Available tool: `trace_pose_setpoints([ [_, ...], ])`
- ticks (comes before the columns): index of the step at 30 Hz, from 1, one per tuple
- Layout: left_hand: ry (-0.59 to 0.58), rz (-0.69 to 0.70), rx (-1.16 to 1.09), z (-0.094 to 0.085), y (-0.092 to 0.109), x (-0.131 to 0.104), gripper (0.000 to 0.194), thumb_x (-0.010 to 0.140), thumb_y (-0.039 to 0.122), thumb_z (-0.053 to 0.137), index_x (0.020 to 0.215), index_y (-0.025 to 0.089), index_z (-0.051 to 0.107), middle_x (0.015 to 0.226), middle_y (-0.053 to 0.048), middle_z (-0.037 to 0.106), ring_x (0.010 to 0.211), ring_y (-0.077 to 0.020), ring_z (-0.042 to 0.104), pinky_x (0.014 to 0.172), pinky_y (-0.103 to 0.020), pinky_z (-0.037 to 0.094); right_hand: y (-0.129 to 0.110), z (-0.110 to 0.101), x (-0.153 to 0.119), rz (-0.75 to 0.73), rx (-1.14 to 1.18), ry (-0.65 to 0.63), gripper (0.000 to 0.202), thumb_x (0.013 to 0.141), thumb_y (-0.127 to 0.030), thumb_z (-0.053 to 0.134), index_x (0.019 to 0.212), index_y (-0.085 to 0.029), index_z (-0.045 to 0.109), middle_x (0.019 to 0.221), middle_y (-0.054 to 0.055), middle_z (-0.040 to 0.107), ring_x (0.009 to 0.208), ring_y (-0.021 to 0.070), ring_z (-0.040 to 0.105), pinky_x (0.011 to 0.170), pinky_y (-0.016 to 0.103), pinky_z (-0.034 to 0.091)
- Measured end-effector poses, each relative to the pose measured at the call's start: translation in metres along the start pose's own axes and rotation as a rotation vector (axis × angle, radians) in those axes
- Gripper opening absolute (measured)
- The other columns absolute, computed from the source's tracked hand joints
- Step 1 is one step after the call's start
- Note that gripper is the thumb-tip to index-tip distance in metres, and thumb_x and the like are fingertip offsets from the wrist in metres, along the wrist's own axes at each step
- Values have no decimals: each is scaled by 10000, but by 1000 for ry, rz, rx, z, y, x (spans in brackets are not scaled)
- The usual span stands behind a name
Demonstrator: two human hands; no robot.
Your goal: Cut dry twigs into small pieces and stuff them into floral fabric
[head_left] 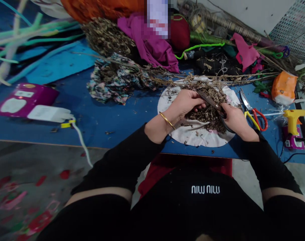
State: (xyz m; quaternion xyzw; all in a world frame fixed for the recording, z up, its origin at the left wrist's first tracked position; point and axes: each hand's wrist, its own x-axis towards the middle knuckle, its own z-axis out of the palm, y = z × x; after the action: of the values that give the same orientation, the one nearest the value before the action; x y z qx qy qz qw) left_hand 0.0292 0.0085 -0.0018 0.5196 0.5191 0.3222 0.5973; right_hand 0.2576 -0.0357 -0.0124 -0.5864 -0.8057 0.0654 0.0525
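Over a round white cloth (pixel 200 142) on the blue table, my right hand (pixel 236 120) grips dark-handled scissors (pixel 210 100), their blades pointing up and left toward my other hand. My left hand (pixel 185 104), with a gold bangle at the wrist, is closed in a pinch beside the blade tips. What lies between its fingers is too small and dark to name. Beneath both hands is a heap of dry brown plant bits (pixel 217 125). Long dried stalks (pixel 167 78) lie across the cloth's far edge.
Red-and-yellow-handled scissors (pixel 259 118) and a yellow glue gun (pixel 294 118) lie to the right, near an orange packet (pixel 284 87). Flowered fabric (pixel 112 80), a purple cloth (pixel 152 43) and bundled sticks (pixel 242 30) crowd the back. A purple box (pixel 24 98) stands left.
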Motion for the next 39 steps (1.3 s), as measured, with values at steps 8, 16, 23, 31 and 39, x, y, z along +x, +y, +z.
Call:
trace_pose_setpoints([
  [8,-15,-38,-142,0,2,-1,69,878,136,732,924,115,780,835,-67,786,693,-98,693,745,-239,593,7,-8,2,61,92,83,383,922,-390,506,1218,-194,650,1034,145,754,837,291,653,655,337,372],
  [16,2,18,-134,3,3,-1,344,884,125,734,1223,139,679,883,-63,799,796,-155,767,824,-292,626,6,-9,1,26,135,61,461,904,-442,556,1281,-195,651,1109,132,757,883,283,660,685,330,404],
  [23,-57,19,-96,5,11,-7,203,882,104,719,1082,137,708,890,-87,809,831,-167,768,779,-276,601,5,-8,0,-13,117,29,440,934,-451,508,1244,-183,668,1055,146,758,864,287,658,683,330,392],
  [31,-21,62,70,-2,4,-4,106,839,188,742,922,136,781,862,-91,806,774,-158,740,669,-241,554,5,-14,1,27,149,2,367,913,-393,489,1156,-180,663,954,135,753,755,262,614,644,324,357],
  [39,31,77,88,0,-3,2,60,842,146,729,807,111,764,718,-55,757,617,-104,678,653,-224,585,7,-10,0,7,141,9,317,910,-392,497,1093,-195,664,804,94,714,695,253,586,614,315,334],
])
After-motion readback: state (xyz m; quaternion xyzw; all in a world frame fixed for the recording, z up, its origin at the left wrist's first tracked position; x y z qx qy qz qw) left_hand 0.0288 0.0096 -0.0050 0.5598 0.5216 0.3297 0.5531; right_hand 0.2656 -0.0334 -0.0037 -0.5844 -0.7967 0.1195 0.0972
